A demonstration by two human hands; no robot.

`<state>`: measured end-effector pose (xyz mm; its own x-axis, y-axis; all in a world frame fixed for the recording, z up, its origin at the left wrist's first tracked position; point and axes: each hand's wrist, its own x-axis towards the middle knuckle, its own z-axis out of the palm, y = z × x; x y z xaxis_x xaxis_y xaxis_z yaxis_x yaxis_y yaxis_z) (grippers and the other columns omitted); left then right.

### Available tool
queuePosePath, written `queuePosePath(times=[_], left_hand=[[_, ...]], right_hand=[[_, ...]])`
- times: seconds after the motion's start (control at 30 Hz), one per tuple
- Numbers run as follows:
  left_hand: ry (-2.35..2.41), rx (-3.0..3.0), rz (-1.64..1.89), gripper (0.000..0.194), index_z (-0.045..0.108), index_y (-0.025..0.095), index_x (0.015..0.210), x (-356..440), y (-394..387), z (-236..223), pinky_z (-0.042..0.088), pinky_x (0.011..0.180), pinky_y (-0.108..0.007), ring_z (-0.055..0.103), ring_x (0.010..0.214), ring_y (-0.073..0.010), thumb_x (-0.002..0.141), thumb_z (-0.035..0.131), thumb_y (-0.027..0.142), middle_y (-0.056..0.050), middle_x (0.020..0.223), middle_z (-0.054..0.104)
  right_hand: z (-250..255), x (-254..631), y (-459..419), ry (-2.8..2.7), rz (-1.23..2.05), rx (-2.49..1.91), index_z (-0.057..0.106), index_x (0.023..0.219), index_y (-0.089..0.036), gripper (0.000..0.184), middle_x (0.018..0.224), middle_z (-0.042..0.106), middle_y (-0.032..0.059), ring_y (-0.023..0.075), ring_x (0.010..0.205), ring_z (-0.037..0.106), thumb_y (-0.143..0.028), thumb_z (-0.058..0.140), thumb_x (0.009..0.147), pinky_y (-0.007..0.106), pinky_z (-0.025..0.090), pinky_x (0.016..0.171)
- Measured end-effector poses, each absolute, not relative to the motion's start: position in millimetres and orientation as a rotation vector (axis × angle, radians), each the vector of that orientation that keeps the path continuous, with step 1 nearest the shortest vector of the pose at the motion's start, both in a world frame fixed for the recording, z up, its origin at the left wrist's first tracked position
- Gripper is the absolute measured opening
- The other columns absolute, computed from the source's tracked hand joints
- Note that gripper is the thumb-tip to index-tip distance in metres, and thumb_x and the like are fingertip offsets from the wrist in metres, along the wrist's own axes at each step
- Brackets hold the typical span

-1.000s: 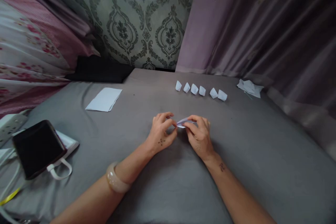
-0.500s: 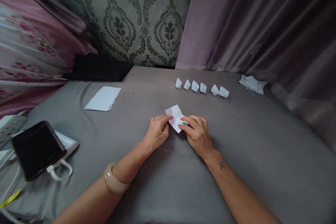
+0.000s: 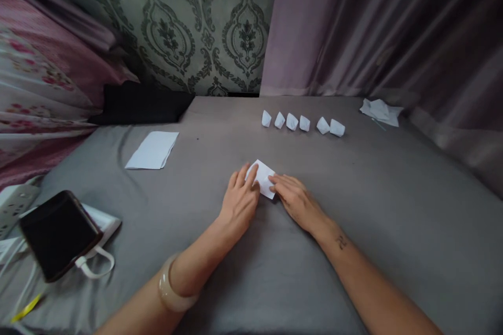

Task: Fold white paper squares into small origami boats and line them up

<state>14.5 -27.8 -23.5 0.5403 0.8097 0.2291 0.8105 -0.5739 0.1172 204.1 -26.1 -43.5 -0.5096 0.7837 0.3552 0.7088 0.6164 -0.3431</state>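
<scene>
rest your open left hand [image 3: 239, 205] and right hand [image 3: 296, 201] flat, fingers extended and not gripping, with the fingertips lightly pinning opposite edges of the small folded white paper square [image 3: 262, 178] between them on the grey cloth bedsheet [image 3: 393, 251], so the paper lies smooth.
</scene>
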Motion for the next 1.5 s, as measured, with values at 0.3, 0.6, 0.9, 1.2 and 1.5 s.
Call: queuePosePath(times=[0.3,0.6,0.9,1.2,1.5], left_hand=[[-1.730,-2.832,-0.939,0.015,0.062,0.017,0.089,17.0,-29.7,-36.1,0.049,0.082,-0.035,0.056,0.089,-0.0205,0.088,0.046,0.016,-0.008,0.095,0.060],[-1.852,-2.775,-1.088,0.022,0.062,0.015,0.084,19.8,-27.3,-39.0,0.048,0.081,-0.036,0.056,0.086,-0.0202,0.092,0.042,0.017,-0.009,0.091,0.063],[-1.977,-2.726,-1.118,0.020,0.062,0.013,0.085,22.6,-25.0,-40.1,0.047,0.082,-0.037,0.055,0.086,-0.0208,0.092,0.044,0.019,-0.011,0.093,0.061],[-2.087,-2.689,-1.215,0.011,0.059,0.015,0.082,21.6,-20.7,-44.3,0.046,0.085,-0.038,0.051,0.091,-0.0205,0.088,0.050,0.019,-0.009,0.095,0.054],[-2.124,-2.651,-1.217,0.006,0.055,0.016,0.081,22.6,-20.8,-49.0,0.046,0.085,-0.042,0.047,0.094,-0.0220,0.086,0.052,0.018,-0.010,0.100,0.050]], right_hand=[[-38.4,199.3,-26.0,-2.048,0.470,-1.367,0.068,0.095,-0.023,0.017,0.110,0.069,0.0047,0.0190,0.103,0.060,-0.027,0.053,0.090,0.037,0.050,0.090],[-42.0,186.2,-20.1,-1.952,0.350,-1.468,0.066,0.087,-0.020,0.021,0.099,0.068,0.0065,0.0198,0.093,0.060,-0.027,0.047,0.093,0.035,0.048,0.083],[-45.1,182.5,-12.5,-2.036,0.210,-1.579,0.058,0.078,-0.018,0.023,0.096,0.063,0.0092,0.0214,0.087,0.057,-0.029,0.046,0.093,0.036,0.047,0.078],[-47.2,181.8,-10.1,-2.127,0.090,-1.617,0.057,0.082,-0.019,0.023,0.094,0.061,0.0113,0.0233,0.086,0.055,-0.031,0.042,0.094,0.037,0.047,0.076],[-40.2,180.0,-8.5,-2.158,0.120,-1.644,0.057,0.081,-0.018,0.021,0.095,0.060,0.0122,0.0239,0.088,0.055,-0.027,0.042,0.092,0.037,0.046,0.076]])
